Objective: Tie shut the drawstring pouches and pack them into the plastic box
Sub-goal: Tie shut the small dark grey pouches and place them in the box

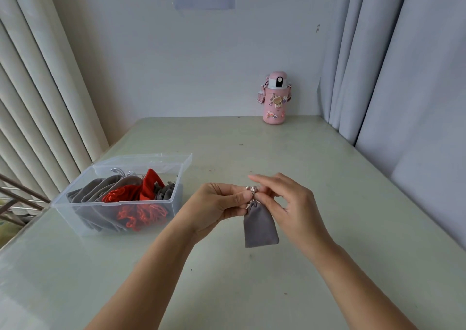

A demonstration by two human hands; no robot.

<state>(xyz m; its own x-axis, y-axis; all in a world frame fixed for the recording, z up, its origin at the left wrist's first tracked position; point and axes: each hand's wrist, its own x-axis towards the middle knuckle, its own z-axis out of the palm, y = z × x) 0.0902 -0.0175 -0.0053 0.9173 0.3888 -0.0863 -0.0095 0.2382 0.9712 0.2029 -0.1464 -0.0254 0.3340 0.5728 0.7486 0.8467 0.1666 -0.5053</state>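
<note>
Knotting the only loose pouch in view; box part-filled.
Both grips closed: left hand (219,208) and right hand (285,203) each pinch the cord (252,189) at the gathered neck of the grey drawstring pouch (261,228), which hangs just below the fingertips, over the table (340,228); knot apparently unfinished; well apart to the left, the open plastic box (113,202) holds grey and red pouches (131,193); this pouch is not yet packed.

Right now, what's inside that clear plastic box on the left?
Grey pouches and red pouches lie heaped in the plastic box, its lid standing open behind. Whatever lies beneath the heap is covered, so an exact count is not possible.
</note>
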